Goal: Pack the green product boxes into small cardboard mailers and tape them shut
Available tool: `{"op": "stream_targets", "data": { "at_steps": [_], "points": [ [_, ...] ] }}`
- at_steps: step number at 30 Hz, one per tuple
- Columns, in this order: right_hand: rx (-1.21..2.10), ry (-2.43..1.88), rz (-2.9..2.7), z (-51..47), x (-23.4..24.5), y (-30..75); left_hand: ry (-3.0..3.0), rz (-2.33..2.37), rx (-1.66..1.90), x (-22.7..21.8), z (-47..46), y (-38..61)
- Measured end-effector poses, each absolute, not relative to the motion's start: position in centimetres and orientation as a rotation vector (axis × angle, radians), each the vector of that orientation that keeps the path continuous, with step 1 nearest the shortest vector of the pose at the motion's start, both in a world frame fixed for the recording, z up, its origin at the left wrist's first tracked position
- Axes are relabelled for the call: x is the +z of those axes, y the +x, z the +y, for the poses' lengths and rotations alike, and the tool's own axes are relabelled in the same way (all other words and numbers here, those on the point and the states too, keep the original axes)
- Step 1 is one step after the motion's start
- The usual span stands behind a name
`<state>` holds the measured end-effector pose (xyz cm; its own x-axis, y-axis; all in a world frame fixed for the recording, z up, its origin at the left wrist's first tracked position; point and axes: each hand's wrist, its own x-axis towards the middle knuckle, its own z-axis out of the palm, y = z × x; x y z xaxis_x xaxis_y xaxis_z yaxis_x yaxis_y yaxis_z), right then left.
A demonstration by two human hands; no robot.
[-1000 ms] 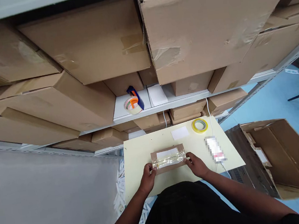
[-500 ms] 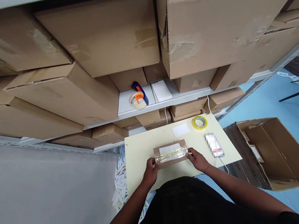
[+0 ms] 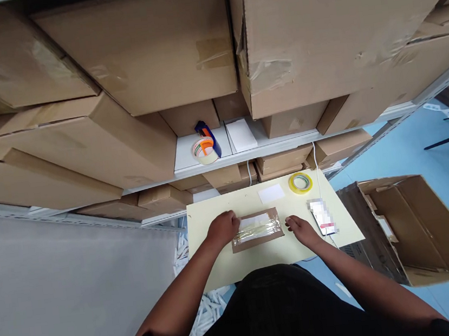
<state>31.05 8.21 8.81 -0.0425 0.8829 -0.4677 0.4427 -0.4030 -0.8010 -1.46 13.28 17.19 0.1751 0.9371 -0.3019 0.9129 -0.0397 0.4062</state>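
Note:
A flat brown cardboard package (image 3: 258,243) lies on the pale yellow table, with a white paper under shiny clear tape on its top face. My left hand (image 3: 223,229) is closed at the package's upper left corner, its fingers curled and partly hidden. To the right of the package, apart from it, my right hand (image 3: 301,230) hovers with fingers curled in; nothing shows in them. A roll of yellow tape (image 3: 293,185) rests near the far edge of the table, beside a white paper sheet (image 3: 271,193). Close to my right hand is a blurred-out phone (image 3: 323,218).
Large cardboard boxes (image 3: 141,58) fill the shelves ahead. A blue and orange tape dispenser (image 3: 213,142) and a stack of white paper (image 3: 242,135) sit on the shelf. An opened carton (image 3: 428,225) stands on the floor at right; white scraps (image 3: 209,311) lie at lower left.
My left hand has moved up from the package's lower left corner to its upper left corner. My right hand has let go of the package's right side and drawn slightly away.

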Motion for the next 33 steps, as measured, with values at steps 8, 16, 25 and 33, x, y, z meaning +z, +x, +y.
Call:
{"op": "stream_targets", "data": {
  "at_steps": [8, 16, 25, 33],
  "points": [
    [1.609, -1.827, -1.135, 6.9, 6.8, 33.7, 2.285, 1.179, -0.262, 12.6, 24.2, 9.2],
    [1.713, -1.821, -1.12, 6.0, 4.9, 36.8, 2.321, 1.098, -0.55, 5.8, 28.9, 14.3],
    [1.732, -1.809, -1.212, 6.4, 4.5, 38.3, 2.306, 1.157, -0.612, 3.4, 29.5, 15.4],
    [1.739, -1.804, -1.263, 7.3, 4.7, 37.6, 2.232, 1.254, -0.626, 3.0, 29.5, 15.6]
  ]
}}
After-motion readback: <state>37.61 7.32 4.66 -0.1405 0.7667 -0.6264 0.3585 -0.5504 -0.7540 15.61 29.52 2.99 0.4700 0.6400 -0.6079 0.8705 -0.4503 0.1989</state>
